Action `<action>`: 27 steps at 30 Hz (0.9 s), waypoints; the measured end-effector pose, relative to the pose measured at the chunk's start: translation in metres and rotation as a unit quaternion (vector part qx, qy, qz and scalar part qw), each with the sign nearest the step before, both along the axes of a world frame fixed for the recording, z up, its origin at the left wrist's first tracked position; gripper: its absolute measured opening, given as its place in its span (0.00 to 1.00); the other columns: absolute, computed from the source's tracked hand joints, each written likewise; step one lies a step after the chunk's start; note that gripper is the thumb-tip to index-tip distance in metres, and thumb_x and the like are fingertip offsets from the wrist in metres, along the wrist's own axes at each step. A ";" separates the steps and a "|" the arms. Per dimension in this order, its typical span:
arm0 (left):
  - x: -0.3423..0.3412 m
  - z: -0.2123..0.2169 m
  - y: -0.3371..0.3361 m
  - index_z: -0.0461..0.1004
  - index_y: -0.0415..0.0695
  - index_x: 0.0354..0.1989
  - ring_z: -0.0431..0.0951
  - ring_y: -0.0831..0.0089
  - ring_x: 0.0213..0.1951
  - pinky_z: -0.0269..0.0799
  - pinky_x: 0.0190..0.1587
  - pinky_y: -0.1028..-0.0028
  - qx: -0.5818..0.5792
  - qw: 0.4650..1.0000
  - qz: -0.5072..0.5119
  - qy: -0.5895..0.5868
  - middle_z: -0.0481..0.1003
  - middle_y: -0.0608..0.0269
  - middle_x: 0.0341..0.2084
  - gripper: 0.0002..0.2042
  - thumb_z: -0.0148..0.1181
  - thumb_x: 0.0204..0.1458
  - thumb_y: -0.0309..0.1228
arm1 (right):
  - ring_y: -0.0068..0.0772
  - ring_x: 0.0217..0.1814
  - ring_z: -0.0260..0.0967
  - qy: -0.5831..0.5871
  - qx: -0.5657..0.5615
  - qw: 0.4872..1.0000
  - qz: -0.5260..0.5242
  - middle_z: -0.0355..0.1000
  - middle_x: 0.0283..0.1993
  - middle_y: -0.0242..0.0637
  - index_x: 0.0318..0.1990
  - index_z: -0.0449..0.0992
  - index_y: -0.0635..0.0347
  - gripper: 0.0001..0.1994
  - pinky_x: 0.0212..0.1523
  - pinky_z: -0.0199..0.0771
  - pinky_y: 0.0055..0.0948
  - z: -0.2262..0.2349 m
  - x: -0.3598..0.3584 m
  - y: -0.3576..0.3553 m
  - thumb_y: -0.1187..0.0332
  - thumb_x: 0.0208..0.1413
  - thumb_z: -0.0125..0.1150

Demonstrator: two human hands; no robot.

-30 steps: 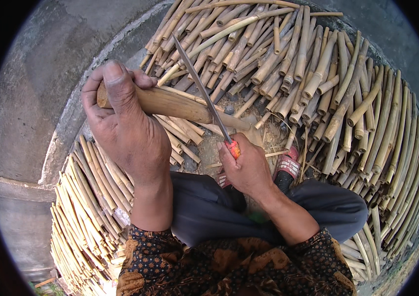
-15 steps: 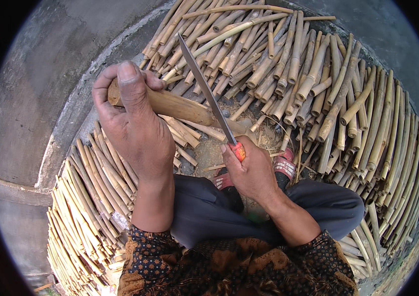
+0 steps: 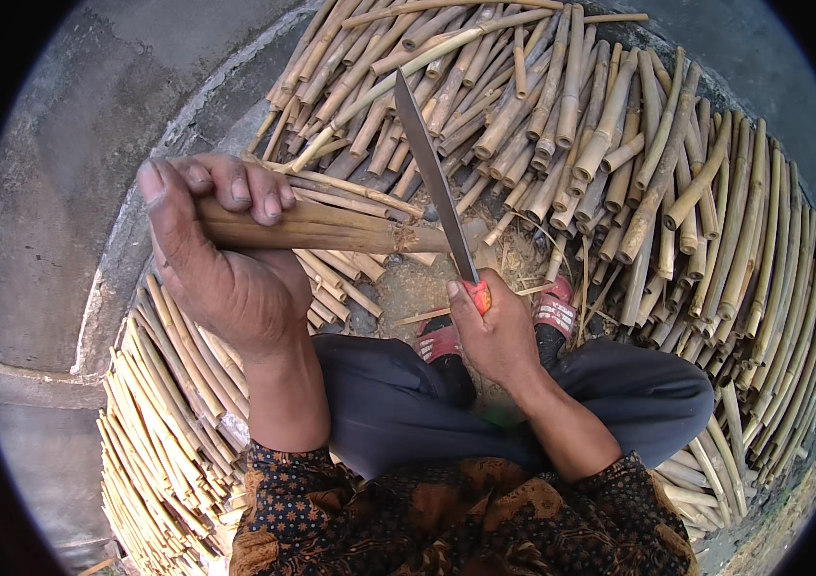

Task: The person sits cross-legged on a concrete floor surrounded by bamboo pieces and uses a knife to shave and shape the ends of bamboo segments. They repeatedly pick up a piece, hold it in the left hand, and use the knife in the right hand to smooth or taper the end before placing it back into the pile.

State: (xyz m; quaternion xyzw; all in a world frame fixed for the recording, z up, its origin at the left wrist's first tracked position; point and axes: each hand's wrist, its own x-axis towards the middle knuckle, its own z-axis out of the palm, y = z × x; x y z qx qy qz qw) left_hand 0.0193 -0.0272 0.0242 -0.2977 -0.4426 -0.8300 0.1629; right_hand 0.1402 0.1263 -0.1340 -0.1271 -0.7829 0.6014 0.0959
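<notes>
My left hand (image 3: 235,254) is wrapped round the left end of a brown bamboo pole (image 3: 341,230), its fingers curled over the top. The pole lies almost level and reaches right, behind the blade of a long knife (image 3: 432,173). My right hand (image 3: 499,331) grips the knife by its red-orange handle (image 3: 479,297). The blade points up and a little left, crossing in front of the pole near its right end. Whether the edge touches the bamboo I cannot tell.
Cut bamboo poles (image 3: 610,144) are heaped ahead and to the right. Paler, thinner sticks (image 3: 154,432) lie at the left. Between my red sandals (image 3: 552,312) and the heap is ground strewn with shavings (image 3: 499,254). A grey concrete surface (image 3: 72,182) borders the left side.
My left hand has moved down and left and turned, with its fingers now over the pole. The pole has tilted to nearly level. The knife has shifted slightly right and stands steeper.
</notes>
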 end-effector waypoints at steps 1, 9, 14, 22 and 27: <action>0.001 -0.001 0.001 0.64 0.44 0.36 0.67 0.73 0.28 0.69 0.34 0.71 -0.005 0.999 0.028 -0.016 0.65 0.63 0.25 0.15 0.48 0.70 0.42 | 0.54 0.28 0.77 0.032 -0.008 0.999 -0.009 0.74 0.25 0.53 0.38 0.72 0.68 0.14 0.31 0.74 0.43 0.011 0.003 -0.006 0.62 0.65 0.59; 0.007 0.005 0.014 0.64 0.43 0.36 0.68 0.73 0.27 0.69 0.34 0.71 -0.024 0.998 0.063 -0.009 0.65 0.63 0.24 0.16 0.49 0.70 0.44 | 0.46 0.24 0.76 0.017 0.039 0.999 0.023 0.73 0.22 0.46 0.37 0.73 0.64 0.10 0.29 0.73 0.39 0.043 -0.024 -0.018 0.65 0.63 0.63; 0.010 0.002 0.015 0.64 0.43 0.37 0.68 0.73 0.27 0.69 0.34 0.72 -0.027 0.997 0.067 -0.014 0.65 0.63 0.24 0.16 0.49 0.70 0.43 | 0.45 0.24 0.76 0.137 0.008 0.990 -0.015 0.72 0.20 0.45 0.35 0.73 0.65 0.13 0.28 0.71 0.40 0.039 -0.001 -0.023 0.63 0.64 0.61; 0.004 0.005 0.010 0.64 0.44 0.35 0.69 0.74 0.28 0.69 0.34 0.72 -0.013 0.997 0.070 -0.031 0.66 0.63 0.26 0.15 0.49 0.70 0.42 | 0.41 0.23 0.71 -0.159 0.065 0.984 -0.042 0.71 0.22 0.43 0.36 0.74 0.66 0.12 0.29 0.70 0.39 0.000 -0.022 -0.004 0.64 0.64 0.61; 0.004 0.001 0.010 0.68 0.35 0.51 0.71 0.72 0.34 0.71 0.42 0.72 -0.035 0.995 0.095 -0.007 0.69 0.61 0.31 0.16 0.49 0.70 0.38 | 0.60 0.30 0.78 0.047 -0.023 0.998 -0.018 0.75 0.28 0.56 0.41 0.73 0.69 0.14 0.32 0.75 0.48 0.015 0.001 -0.018 0.63 0.64 0.60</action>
